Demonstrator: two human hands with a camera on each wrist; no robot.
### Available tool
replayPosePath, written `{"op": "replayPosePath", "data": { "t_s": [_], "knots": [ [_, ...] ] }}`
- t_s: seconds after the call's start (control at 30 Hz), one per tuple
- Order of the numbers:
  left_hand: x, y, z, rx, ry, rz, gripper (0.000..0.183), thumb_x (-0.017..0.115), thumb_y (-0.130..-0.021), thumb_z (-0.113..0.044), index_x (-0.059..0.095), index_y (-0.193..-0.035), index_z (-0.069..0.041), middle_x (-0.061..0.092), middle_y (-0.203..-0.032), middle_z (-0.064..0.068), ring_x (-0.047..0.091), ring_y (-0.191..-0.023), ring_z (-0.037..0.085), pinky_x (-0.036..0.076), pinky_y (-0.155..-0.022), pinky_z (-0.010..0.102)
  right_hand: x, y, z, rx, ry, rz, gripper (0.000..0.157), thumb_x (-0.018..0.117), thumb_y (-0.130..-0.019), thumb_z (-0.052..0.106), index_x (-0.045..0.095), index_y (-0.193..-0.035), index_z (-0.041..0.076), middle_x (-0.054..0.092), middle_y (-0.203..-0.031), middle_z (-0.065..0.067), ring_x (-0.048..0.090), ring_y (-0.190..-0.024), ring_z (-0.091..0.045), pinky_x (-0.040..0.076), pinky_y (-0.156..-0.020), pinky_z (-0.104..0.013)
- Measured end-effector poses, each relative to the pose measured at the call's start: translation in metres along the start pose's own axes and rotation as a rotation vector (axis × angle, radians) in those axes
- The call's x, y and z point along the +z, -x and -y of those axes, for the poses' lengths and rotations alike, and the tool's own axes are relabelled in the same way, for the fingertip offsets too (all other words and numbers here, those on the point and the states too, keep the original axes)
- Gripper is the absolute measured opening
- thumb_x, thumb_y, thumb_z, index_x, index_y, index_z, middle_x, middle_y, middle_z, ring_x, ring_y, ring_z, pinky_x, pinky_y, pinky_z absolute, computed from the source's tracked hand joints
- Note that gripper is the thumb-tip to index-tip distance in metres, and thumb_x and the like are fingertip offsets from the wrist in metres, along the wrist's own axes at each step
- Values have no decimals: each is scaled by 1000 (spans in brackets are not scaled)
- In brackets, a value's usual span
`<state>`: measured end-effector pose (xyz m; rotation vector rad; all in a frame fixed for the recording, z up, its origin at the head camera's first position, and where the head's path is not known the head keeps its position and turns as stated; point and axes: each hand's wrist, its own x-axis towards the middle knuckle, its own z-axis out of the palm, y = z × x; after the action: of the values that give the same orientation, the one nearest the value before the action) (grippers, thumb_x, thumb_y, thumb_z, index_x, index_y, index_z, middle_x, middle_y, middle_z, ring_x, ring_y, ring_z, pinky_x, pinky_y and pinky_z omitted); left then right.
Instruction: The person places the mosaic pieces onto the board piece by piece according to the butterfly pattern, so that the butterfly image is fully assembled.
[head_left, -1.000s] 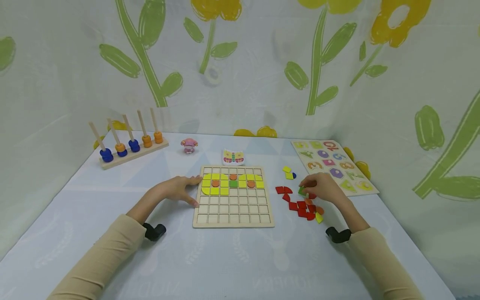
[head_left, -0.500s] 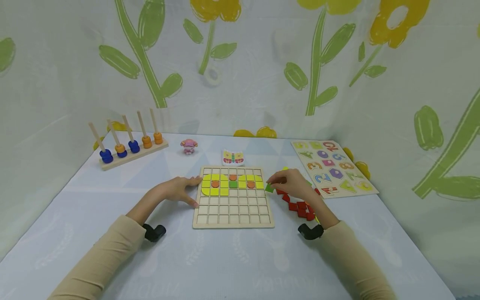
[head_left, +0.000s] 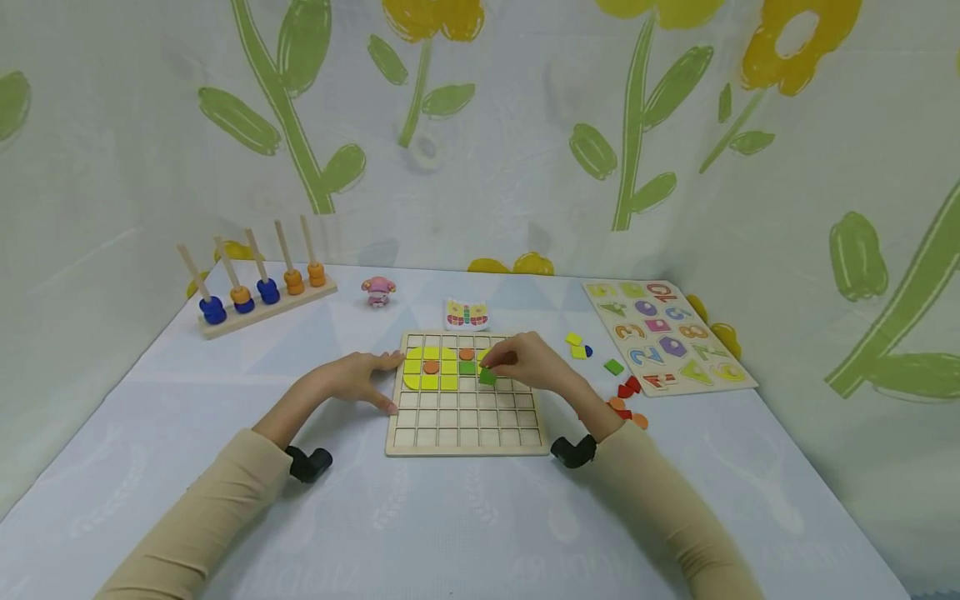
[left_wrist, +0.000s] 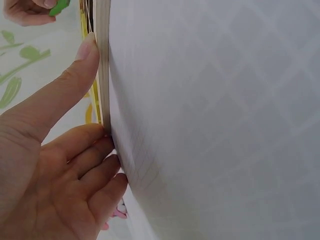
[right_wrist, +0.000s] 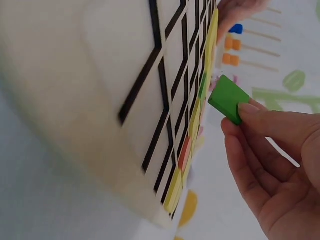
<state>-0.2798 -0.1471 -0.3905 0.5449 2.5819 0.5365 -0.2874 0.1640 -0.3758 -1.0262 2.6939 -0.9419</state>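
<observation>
My right hand (head_left: 528, 362) pinches a green square tile (head_left: 487, 377) between thumb and fingertips, over the wooden grid board (head_left: 450, 442). In the right wrist view the green square tile (right_wrist: 228, 99) is held tilted, apart from the board. My left hand (head_left: 352, 377) touches the board's left edge, thumb and fingers spread along it. Yellow tiles (head_left: 448, 355), orange round tiles (head_left: 431, 367) and another green tile (head_left: 467, 367) lie in the board's upper rows. The right hand covers part of the upper right cells. Lower rows show bare wood.
Right of the board lie a loose green tile (head_left: 613, 367), red tiles (head_left: 628, 387), orange rounds (head_left: 640, 422) and yellow tiles (head_left: 574, 339). Behind it stands a butterfly pattern card (head_left: 467, 315). A peg stand (head_left: 270, 310), pink figurine (head_left: 378, 291) and number board (head_left: 660, 329) are farther back.
My right hand has picked up the green tile from the loose pieces and carried it left, over the board. The left hand has stayed at the board's edge.
</observation>
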Motion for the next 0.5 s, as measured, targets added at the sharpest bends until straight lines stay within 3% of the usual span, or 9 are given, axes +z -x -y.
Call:
{"op": "replayPosePath", "data": {
  "t_s": [0.27, 0.5],
  "knots": [
    [-2, -1, 0, -11, 1, -1, 101, 80, -74, -47, 28, -152, -11, 23, -155, 20, 20, -142, 41, 23, -110, 60, 12, -21, 12, -16, 31, 77, 11, 70, -86, 0, 74, -95, 3, 72, -90, -5, 64, -76, -9, 54, -72, -20],
    [-1, 0, 1, -8, 3, -3, 100, 80, -74, -47, 29, -152, -11, 24, -155, 20, 20, -142, 41, 22, -110, 60, 18, -27, 15, -10, 86, 65, 5, 73, -84, 1, 73, -88, 4, 71, -82, -2, 64, -73, -8, 52, -70, -19]
  ]
}}
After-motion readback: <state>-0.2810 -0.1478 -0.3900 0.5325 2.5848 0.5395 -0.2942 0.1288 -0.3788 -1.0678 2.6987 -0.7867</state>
